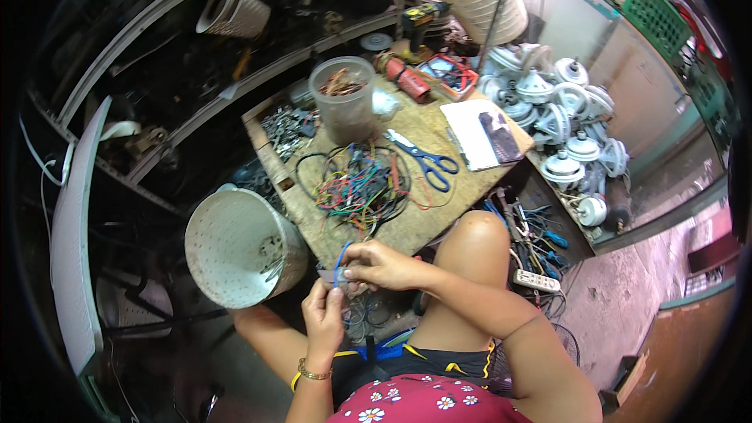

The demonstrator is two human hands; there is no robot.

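Note:
My left hand (323,315) is closed in a pinch on the lower end of a thin blue wire (338,266). The wire runs upward past my right hand (382,268), whose thumb and fingers are closed round a small flat grey blade (327,275). The blade lies across the wire; its grip is hidden in the fingers. Just beyond my hands, a tangled heap of coloured wires (362,188) covers the near part of a wooden board (462,188). Blue-handled scissors (429,163) lie right of the heap.
A clear tub of copper scraps (345,113) stands behind the wires. A white perforated bin (227,251) is at the left. Paper with a dark phone (500,137) lies on the board's right. White fan motors (564,110) are piled beyond. Pliers (533,239) lie beside my knee.

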